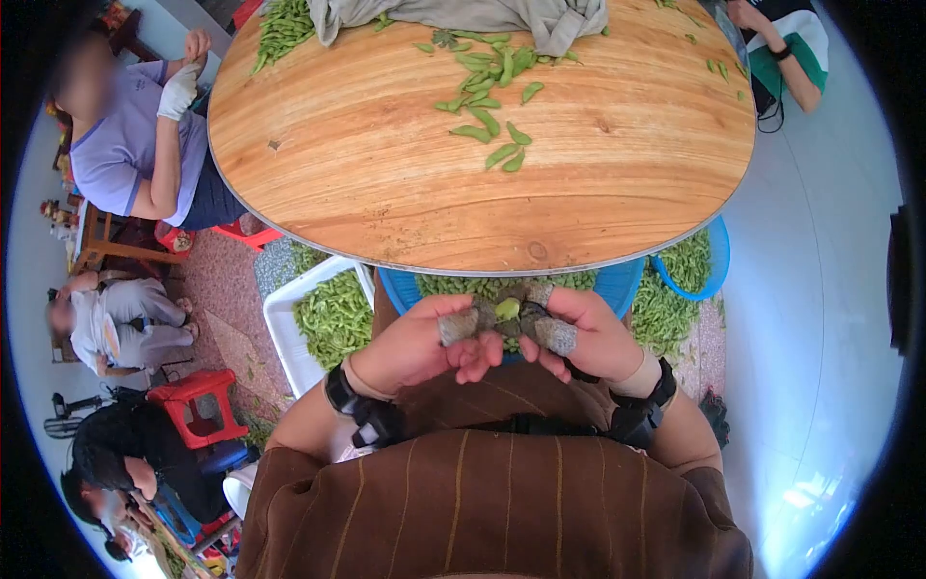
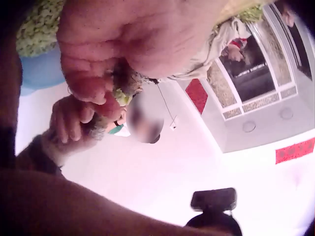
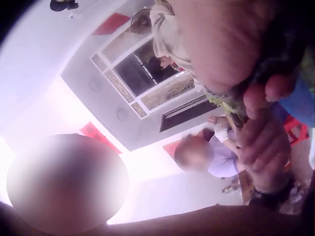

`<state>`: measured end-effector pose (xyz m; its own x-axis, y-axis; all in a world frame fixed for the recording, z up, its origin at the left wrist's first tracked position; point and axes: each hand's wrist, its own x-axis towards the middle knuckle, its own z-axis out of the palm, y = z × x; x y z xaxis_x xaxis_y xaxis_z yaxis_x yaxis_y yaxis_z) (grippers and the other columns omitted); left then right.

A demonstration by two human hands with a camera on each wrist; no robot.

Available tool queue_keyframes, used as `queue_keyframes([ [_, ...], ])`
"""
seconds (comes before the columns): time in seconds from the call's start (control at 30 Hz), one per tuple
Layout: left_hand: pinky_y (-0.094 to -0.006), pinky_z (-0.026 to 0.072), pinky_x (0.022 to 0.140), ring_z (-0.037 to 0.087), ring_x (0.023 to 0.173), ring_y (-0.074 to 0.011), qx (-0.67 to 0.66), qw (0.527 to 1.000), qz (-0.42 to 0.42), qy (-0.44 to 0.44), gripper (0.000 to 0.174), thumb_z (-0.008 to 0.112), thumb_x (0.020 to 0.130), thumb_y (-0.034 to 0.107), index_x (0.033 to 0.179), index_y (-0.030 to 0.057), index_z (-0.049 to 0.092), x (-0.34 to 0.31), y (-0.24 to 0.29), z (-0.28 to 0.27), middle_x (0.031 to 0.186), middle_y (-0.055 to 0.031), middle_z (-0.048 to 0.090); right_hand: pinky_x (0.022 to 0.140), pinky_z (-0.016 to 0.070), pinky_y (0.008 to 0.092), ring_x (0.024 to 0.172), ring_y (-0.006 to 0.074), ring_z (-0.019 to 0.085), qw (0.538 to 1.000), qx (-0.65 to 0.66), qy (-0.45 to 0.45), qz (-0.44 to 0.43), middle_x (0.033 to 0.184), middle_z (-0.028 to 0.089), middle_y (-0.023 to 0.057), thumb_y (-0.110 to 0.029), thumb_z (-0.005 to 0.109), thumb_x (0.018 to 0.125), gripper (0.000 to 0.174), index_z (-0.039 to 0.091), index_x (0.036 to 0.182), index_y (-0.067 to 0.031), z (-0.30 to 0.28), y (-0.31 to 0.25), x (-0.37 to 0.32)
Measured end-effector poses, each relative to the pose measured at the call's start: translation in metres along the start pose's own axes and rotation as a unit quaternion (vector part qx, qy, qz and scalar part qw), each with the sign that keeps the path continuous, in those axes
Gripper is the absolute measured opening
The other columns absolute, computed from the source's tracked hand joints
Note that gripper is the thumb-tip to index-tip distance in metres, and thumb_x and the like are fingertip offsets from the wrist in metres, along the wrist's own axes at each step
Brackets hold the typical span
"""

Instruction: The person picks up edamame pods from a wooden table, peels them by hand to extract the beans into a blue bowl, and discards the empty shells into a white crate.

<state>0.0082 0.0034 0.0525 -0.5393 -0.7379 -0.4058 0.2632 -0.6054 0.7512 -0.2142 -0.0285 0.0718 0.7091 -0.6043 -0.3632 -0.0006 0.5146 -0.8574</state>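
Observation:
Between the two hands, in front of the table edge, is a green bean pod. The left hand, with grey wrapping on its thumb, pinches the pod from the left; the right hand, similarly wrapped, pinches it from the right. The fingertips nearly meet around it. In the left wrist view a pale green piece of the pod shows at the fingertips of the left hand. In the right wrist view the right hand covers most of the pod.
Loose pods and a grey cloth lie on the round wooden table. Below its edge are a blue basin behind the hands, a white tray at left and a blue basket at right. Several people sit around.

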Motion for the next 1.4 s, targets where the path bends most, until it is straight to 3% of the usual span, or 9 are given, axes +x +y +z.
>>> queue_keyframes([
  [0.03,-0.0232,0.0432,0.05,0.056,0.059,-0.0116,-0.18,0.981,-0.034,-0.062,0.022,0.043,0.097,0.017,0.095,-0.0005,0.056,-0.001,0.001,-0.002,0.08,-0.0057,0.061,0.042,0.0423,0.0187,0.053,0.0049,0.051,1.0,0.0,0.0,0.0,0.075,0.06,0.0001,-0.008,0.046,0.091,0.017,0.055,0.105,-0.0053,-0.001,0.003,-0.001],
  [0.17,-0.0225,0.0428,0.049,0.056,0.058,-0.012,-0.178,0.982,-0.011,-0.055,0.022,0.042,0.097,0.018,0.095,0.0007,0.057,0.005,-0.015,-0.005,0.079,-0.0058,0.061,0.045,0.043,0.0199,0.054,0.0054,0.051,0.999,-0.046,0.017,0.006,0.076,0.06,0.0007,-0.01,0.05,0.09,0.02,0.055,0.109,-0.0055,-0.01,0.013,0.0],
  [0.37,-0.0268,0.046,0.053,0.057,0.058,-0.0158,0.192,0.979,-0.023,0.058,0.01,0.048,0.089,0.005,0.091,0.0011,0.057,0.014,-0.013,0.008,0.077,-0.0068,0.061,0.055,0.0473,0.0353,0.062,0.0249,0.059,0.918,-0.344,0.154,-0.127,0.076,0.061,0.0122,-0.012,0.064,0.076,0.025,0.051,0.096,-0.002,-0.008,0.027,0.005],
  [0.5,-0.0332,0.0488,0.056,0.061,0.061,-0.0219,0.448,0.888,0.105,0.022,0.01,0.048,0.078,-0.004,0.084,-0.0009,0.055,0.017,-0.014,0.006,0.077,-0.0134,0.062,0.06,0.0473,0.0429,0.072,0.0398,0.058,0.816,-0.51,0.192,-0.194,0.076,0.058,0.0194,-0.005,0.065,0.066,0.027,0.048,0.086,-0.0012,-0.009,0.036,0.006],
  [0.67,-0.0368,0.0498,0.057,0.064,0.069,-0.0259,0.517,0.845,0.138,-0.002,0.011,0.046,0.074,-0.007,0.078,-0.0008,0.054,0.017,-0.014,0.004,0.079,-0.0174,0.062,0.06,0.0467,0.0437,0.073,0.0402,0.059,0.816,-0.521,0.162,-0.192,0.074,0.057,0.0192,-0.007,0.066,0.065,0.028,0.048,0.085,-0.0005,-0.006,0.036,0.005],
  [0.87,-0.0319,0.0496,0.058,0.063,0.065,-0.0193,0.293,0.954,-0.009,-0.064,0.014,0.045,0.079,-0.005,0.086,-0.0006,0.056,0.013,-0.012,-0.001,0.076,-0.0121,0.061,0.059,0.047,0.0439,0.07,0.0408,0.058,0.841,-0.505,0.098,-0.169,0.073,0.057,0.019,-0.015,0.069,0.067,0.031,0.048,0.085,-0.0008,-0.017,0.029,0.009],
  [0.97,-0.0364,0.0498,0.061,0.063,0.071,-0.0267,0.413,0.909,0.043,-0.029,0.013,0.048,0.076,-0.004,0.086,-0.0002,0.055,0.019,-0.023,-0.003,0.077,-0.0151,0.061,0.06,0.048,0.0438,0.068,0.0398,0.059,0.812,-0.545,0.117,-0.171,0.071,0.057,0.0185,-0.018,0.07,0.067,0.032,0.048,0.084,-0.0012,-0.009,0.035,0.015],
  [1.03,-0.0428,0.0485,0.067,0.06,0.077,-0.0369,0.593,0.789,0.155,0.025,0.013,0.052,0.072,-0.002,0.085,0.0004,0.054,0.023,-0.029,-0.002,0.078,-0.0195,0.059,0.06,0.0485,0.0436,0.068,0.0391,0.059,0.779,-0.586,0.131,-0.181,0.07,0.057,0.0181,-0.019,0.07,0.067,0.032,0.049,0.083,-0.0014,-0.005,0.036,0.018],
  [1.4,-0.0473,0.0467,0.07,0.058,0.081,-0.0416,0.587,0.798,0.108,0.08,0.013,0.054,0.072,0.003,0.084,0.0,0.054,-0.009,-0.021,-0.03,0.08,-0.0229,0.059,0.059,0.0477,0.043,0.069,0.0365,0.059,0.755,-0.596,0.125,-0.244,0.077,0.059,0.0172,-0.012,0.066,0.066,0.018,0.058,0.08,-0.0024,-0.006,0.03,0.023],
])
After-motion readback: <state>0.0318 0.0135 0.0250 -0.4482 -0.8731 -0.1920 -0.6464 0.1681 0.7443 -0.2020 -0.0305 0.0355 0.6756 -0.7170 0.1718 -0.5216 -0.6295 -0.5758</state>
